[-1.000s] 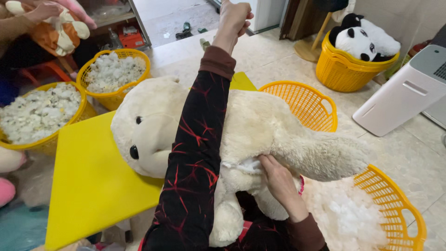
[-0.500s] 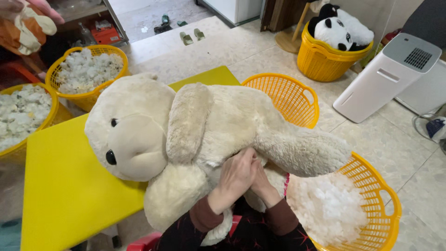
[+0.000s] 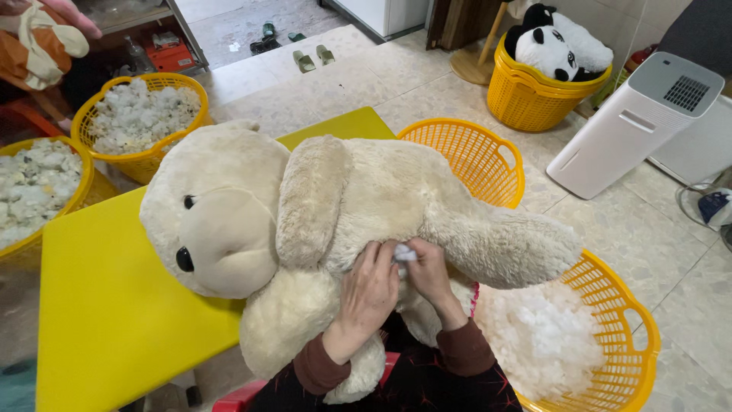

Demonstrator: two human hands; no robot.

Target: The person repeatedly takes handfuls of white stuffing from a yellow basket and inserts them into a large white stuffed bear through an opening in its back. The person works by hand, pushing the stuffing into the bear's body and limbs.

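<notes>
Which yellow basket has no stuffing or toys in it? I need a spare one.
The yellow basket behind the cream plush dog, beside the yellow table. It shows only bare mesh; the others hold white stuffing or a panda toy.

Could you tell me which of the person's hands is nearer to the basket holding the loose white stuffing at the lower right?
Right. The right hand rests on the plush dog, just left of the basket. The left hand lies beside it, farther left.

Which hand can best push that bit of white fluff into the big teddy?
Probably the right hand: its fingers already pinch the fluff against the teddy. The left hand lies flat, steadying the plush.
</notes>
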